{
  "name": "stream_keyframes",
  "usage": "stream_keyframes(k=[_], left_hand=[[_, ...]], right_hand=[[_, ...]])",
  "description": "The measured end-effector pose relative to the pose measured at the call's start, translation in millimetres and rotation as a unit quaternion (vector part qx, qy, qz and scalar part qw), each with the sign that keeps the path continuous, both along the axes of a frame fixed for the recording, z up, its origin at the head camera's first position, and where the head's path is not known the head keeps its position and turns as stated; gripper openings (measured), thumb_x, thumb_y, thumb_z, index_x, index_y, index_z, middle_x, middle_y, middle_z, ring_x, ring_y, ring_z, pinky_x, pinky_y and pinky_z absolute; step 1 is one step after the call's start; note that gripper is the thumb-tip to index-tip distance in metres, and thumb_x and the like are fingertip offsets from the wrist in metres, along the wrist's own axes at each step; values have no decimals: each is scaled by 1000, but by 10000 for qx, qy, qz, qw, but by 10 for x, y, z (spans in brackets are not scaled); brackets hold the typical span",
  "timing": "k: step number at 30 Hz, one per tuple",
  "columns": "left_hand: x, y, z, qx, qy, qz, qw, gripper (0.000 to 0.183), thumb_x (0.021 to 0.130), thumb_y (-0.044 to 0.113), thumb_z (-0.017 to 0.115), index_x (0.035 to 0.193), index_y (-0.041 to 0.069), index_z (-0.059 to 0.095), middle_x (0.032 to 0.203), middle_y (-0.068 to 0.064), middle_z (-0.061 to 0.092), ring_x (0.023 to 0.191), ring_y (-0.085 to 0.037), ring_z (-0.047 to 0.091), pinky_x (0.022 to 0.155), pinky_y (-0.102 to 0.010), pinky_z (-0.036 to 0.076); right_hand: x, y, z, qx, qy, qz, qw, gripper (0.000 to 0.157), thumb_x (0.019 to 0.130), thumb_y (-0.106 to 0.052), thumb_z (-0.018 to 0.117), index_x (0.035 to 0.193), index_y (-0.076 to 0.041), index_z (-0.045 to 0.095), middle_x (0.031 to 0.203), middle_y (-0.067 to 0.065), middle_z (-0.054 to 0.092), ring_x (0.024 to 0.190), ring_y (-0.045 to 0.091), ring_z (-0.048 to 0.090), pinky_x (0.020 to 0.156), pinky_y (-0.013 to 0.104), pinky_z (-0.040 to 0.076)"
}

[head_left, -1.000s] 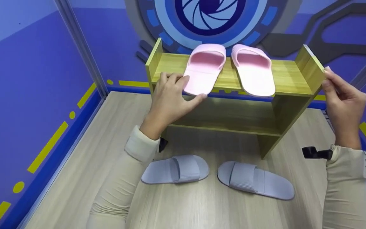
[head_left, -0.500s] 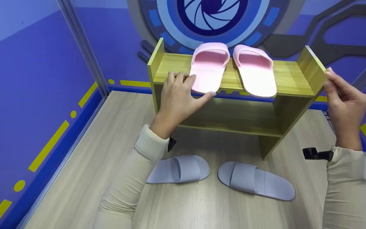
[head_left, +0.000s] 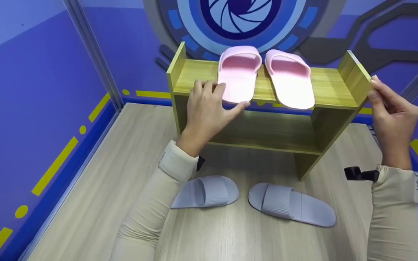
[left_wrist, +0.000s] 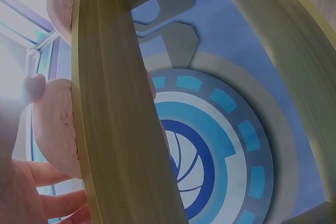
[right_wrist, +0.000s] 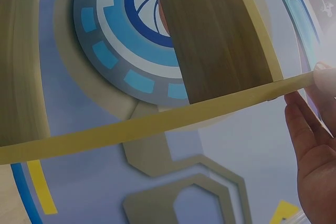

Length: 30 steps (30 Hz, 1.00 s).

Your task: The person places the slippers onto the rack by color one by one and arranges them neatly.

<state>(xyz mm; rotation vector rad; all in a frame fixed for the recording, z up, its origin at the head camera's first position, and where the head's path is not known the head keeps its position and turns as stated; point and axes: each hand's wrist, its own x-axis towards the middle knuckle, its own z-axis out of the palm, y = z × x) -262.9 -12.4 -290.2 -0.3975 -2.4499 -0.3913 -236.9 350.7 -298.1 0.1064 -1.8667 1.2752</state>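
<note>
A pink slipper (head_left: 240,85) sits on the top shelf of a wooden shoe rack (head_left: 198,72), its heel over the front edge. My left hand (head_left: 207,108) holds it by the heel end, fingers along its left side and thumb at the heel's right. From below, the left wrist view shows the slipper's heel (left_wrist: 55,129) jutting past the shelf, between thumb and fingers. Just to the right lies its mate, another pink slipper (head_left: 292,85), toe also toward the wall. My right hand (head_left: 396,125) pinches the top front edge of the rack's right side panel (head_left: 356,81).
On the floor before the rack lie two grey slippers, the left one (head_left: 214,190) partly behind my left sleeve, the right one (head_left: 292,204) pointing its heel rightward. A lower shelf (head_left: 270,132) spans the rack. Blue printed walls (head_left: 31,108) stand close on both sides and behind.
My left hand has moved the left pink slipper rightward and slightly back, straightening it closer to its mate. The right hand keeps its hold on the side panel.
</note>
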Motion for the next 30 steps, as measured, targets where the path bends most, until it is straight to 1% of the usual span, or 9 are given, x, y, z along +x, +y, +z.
stream_keyframes(k=[5, 8, 11, 16, 24, 30], left_hand=[[-4, 37, 7, -50, -31, 112, 9999, 75, 78, 75, 55, 113, 10, 67, 112, -11, 65, 98, -26, 50, 82, -36, 44], [-3, 54, 14, -82, -70, 158, 9998, 75, 78, 76, 54, 113, 10, 66, 112, -11, 64, 98, -26, 50, 82, -35, 44], [-4, 65, 15, -125, -96, 176, 9997, 75, 79, 77, 52, 112, 11, 66, 112, -10, 64, 98, -26, 50, 82, -35, 44], [2, 72, 6, -148, -77, 143, 9998, 74, 79, 76, 52, 112, 11, 66, 113, -10, 64, 99, -26, 49, 82, -35, 43], [37, 76, 13, -130, -118, 75, 9998, 72, 80, 73, 55, 115, 11, 66, 115, -10, 63, 101, -25, 49, 83, -35, 43], [43, 66, 9, -82, -154, 12, 9998, 71, 81, 71, 56, 117, 11, 65, 117, -10, 62, 103, -26, 49, 85, -36, 43]], right_hand=[[6, -12, 14, -165, 160, 198, 9995, 24, 88, -3, 66, 111, -2, 71, 120, 6, 67, 113, 8, 64, 89, 13, 49], [14, -15, 14, 34, 37, 20, 10000, 24, 89, -6, 65, 113, -4, 71, 122, 4, 66, 114, 6, 63, 89, 13, 48], [17, -14, 14, 97, -13, -49, 9999, 24, 90, -7, 65, 113, -5, 71, 123, 4, 66, 114, 7, 63, 90, 13, 48], [17, -19, 16, 22, 20, -21, 10000, 24, 89, -7, 65, 112, -4, 71, 122, 4, 66, 114, 7, 63, 90, 13, 49], [19, -21, 11, 100, -116, -121, 9998, 24, 90, -8, 64, 114, -5, 70, 123, 3, 66, 114, 6, 62, 88, 13, 49], [-7, -12, 9, -165, 132, 157, 9997, 23, 88, -4, 66, 111, -2, 71, 120, 5, 67, 112, 7, 64, 89, 14, 49]])
